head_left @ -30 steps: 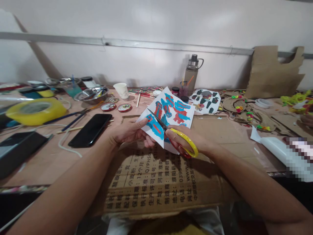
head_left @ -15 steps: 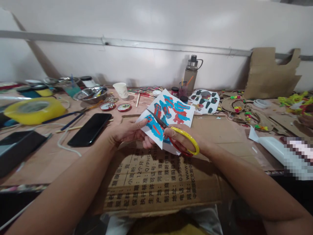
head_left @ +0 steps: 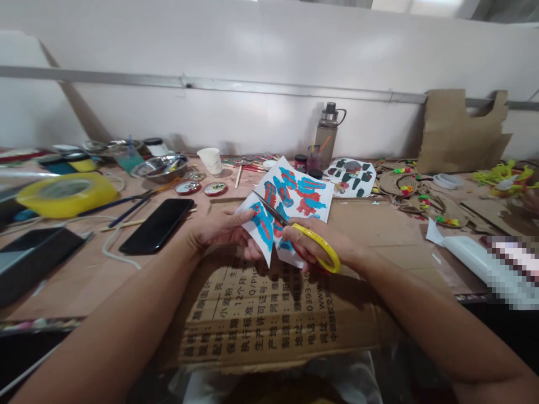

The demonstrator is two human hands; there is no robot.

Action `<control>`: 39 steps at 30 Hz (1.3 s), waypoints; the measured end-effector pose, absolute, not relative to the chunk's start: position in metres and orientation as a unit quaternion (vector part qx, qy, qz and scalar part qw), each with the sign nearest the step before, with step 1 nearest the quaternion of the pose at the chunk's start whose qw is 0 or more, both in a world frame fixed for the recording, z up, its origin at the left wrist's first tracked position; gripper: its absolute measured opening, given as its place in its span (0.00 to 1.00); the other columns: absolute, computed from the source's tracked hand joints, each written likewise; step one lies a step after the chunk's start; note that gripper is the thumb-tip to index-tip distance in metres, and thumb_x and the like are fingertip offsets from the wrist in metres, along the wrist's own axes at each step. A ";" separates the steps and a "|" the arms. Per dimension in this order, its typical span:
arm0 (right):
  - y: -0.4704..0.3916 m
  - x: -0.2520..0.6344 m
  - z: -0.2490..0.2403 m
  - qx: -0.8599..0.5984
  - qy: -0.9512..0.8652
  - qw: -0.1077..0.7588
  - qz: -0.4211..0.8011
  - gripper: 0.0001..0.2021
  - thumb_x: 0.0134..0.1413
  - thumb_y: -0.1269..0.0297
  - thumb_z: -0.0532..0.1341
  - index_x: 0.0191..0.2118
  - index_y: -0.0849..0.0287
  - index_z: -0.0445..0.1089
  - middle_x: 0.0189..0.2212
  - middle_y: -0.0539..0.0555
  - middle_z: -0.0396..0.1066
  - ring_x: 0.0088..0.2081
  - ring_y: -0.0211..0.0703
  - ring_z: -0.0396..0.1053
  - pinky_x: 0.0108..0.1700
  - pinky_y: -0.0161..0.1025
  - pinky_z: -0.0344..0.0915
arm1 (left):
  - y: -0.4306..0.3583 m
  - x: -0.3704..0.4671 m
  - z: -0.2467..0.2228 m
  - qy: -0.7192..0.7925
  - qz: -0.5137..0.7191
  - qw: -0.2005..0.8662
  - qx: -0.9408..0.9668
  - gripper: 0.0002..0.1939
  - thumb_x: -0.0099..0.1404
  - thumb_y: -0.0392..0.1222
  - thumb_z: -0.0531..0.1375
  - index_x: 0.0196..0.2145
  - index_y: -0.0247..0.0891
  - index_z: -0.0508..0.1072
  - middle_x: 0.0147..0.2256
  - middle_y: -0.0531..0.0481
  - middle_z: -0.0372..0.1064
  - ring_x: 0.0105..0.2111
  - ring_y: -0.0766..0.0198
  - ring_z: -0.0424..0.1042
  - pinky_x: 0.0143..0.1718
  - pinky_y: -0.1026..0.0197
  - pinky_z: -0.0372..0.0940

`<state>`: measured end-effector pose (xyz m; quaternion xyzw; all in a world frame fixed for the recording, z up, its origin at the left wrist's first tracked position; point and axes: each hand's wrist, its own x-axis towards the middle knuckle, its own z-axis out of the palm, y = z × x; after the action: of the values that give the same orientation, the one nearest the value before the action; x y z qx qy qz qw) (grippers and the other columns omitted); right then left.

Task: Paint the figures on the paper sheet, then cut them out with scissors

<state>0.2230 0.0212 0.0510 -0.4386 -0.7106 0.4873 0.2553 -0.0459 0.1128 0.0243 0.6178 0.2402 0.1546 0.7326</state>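
White paper painted with blue and red shapes [head_left: 309, 193] is held above a printed cardboard sheet [head_left: 273, 314]. My left hand [head_left: 227, 230] pinches its left corner, thumb on top and fingers beneath. Scissors with yellow and red handles [head_left: 322, 241] are in my right hand [head_left: 309, 235], fingers through the loops. The dark blades lie across the paper, pointing up and left, with a cut running in from the lower edge. Part of the lower blade is hidden by the paper.
To the left are a black phone [head_left: 158, 225], yellow tape roll [head_left: 67, 193] and metal bowl [head_left: 162, 167]. A bottle [head_left: 326, 137] and paper cup [head_left: 210, 161] stand behind. Rope crafts [head_left: 400, 182] and a white roll [head_left: 469, 255] lie to the right.
The left flap of the paper has tilted down and separated more from the rest, with the gap wider. The view has shifted slightly upward.
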 end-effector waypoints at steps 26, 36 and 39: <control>0.035 0.238 0.046 -0.364 -0.567 0.550 0.493 0.25 0.48 0.51 0.79 0.44 0.51 0.67 0.29 0.44 0.72 0.26 0.39 0.75 0.28 0.36 0.76 | 0.112 -0.010 0.034 0.370 0.390 0.667 0.516 0.17 0.71 0.54 0.69 0.40 0.35 0.82 0.34 0.37 0.84 0.28 0.52 0.82 0.26 0.58 0.75; 0.045 0.241 0.026 -0.412 -0.578 0.575 0.407 0.23 0.46 0.56 0.78 0.43 0.50 0.69 0.31 0.46 0.72 0.29 0.41 0.71 0.29 0.37 0.71 | 0.111 0.030 0.044 0.340 0.383 0.651 0.560 0.18 0.75 0.57 0.65 0.41 0.38 0.82 0.34 0.39 0.85 0.30 0.48 0.86 0.33 0.52 0.81; 0.048 0.246 0.027 -0.419 -0.575 0.587 0.387 0.22 0.44 0.58 0.77 0.44 0.51 0.69 0.31 0.46 0.72 0.30 0.41 0.71 0.31 0.37 0.70 | 0.112 0.038 0.048 0.341 0.364 0.684 0.532 0.19 0.77 0.55 0.63 0.39 0.36 0.80 0.31 0.38 0.84 0.29 0.49 0.86 0.30 0.54 0.80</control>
<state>0.2458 0.0480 0.0265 -0.4186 -0.5751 0.3866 0.5870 0.0378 0.1117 0.0485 0.5318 0.3410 0.3642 0.6843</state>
